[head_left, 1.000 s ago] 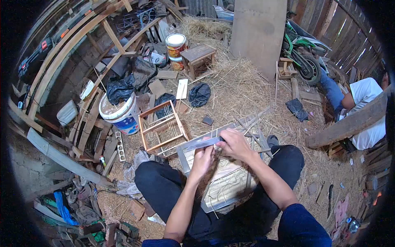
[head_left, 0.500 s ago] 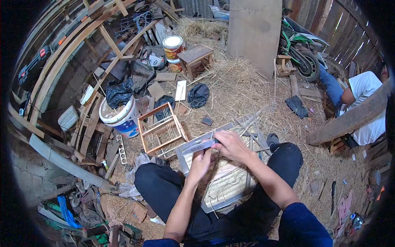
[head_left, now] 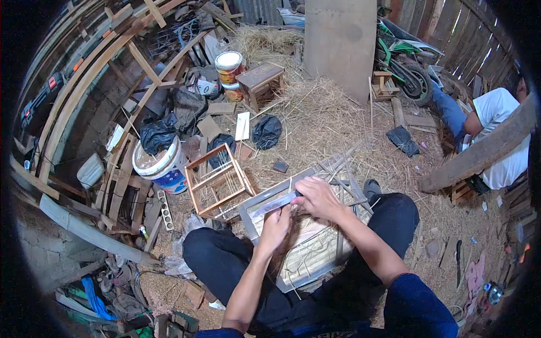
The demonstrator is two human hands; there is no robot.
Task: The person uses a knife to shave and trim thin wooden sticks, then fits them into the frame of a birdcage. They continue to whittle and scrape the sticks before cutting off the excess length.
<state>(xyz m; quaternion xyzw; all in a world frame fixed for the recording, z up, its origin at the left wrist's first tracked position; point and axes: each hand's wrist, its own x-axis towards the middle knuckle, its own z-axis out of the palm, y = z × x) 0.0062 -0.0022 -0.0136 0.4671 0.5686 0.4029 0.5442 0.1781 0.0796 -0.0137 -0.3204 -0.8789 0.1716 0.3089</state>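
Observation:
My right hand (head_left: 320, 200) is closed around the dark handle of a knife (head_left: 273, 204), its broad blade pointing left over the tray-like framed panel (head_left: 302, 259) on my lap. Just under the blade, my left hand (head_left: 274, 230) is closed with its thumb up against the knife. A thin wooden strip (head_left: 291, 183) pokes up beside the blade and seems to run into the left hand; most of it is hidden. Several thin sticks (head_left: 338, 177) lie across the panel's far right corner.
Left of the panel stands a small wooden frame (head_left: 217, 179) with thin bars. Beyond are a white bucket (head_left: 166, 166), stacked paint cans (head_left: 229, 67) and a low stool (head_left: 260, 79). Straw covers the ground. At right, a person in a white shirt (head_left: 496, 121) sits behind a slanted beam (head_left: 479, 149).
The view has shifted slightly, so the surroundings sit a little further left. The knife blade has tilted a little and slid slightly along at the left hand; both grips stay the same.

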